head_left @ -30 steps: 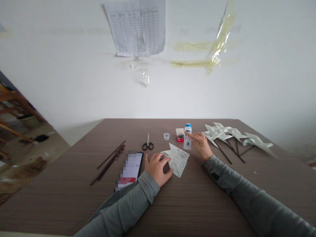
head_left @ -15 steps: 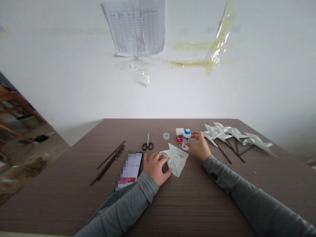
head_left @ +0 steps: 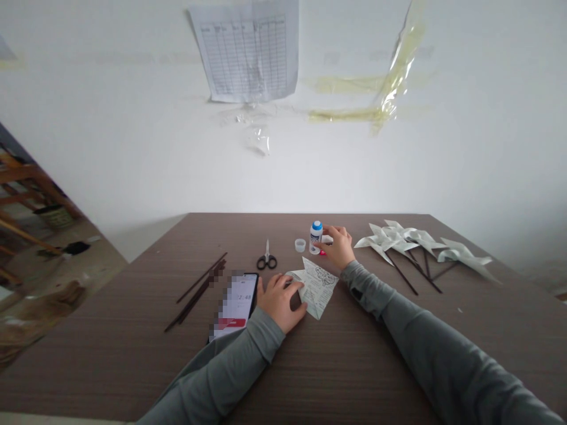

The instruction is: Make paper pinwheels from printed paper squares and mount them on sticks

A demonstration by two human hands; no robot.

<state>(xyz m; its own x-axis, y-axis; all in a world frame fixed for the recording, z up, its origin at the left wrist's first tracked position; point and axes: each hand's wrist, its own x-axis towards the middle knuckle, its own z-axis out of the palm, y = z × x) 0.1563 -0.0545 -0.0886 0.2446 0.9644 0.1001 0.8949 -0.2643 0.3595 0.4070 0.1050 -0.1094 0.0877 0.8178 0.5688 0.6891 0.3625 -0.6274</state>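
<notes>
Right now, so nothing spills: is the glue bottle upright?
Upright: the glue bottle stands with its blue cap on top, by the right hand.

Left hand [head_left: 280,302] lies spread flat, right hand [head_left: 337,247] curled, its grip hard to tell

Logged from afar: phone [head_left: 234,306] just left of the left hand's fingers [head_left: 283,284], screen blurred, mostly unreadable. Small red box [head_left: 323,252] largely hidden beneath the right hand's fingers [head_left: 331,234]; label not visible to me.
</notes>
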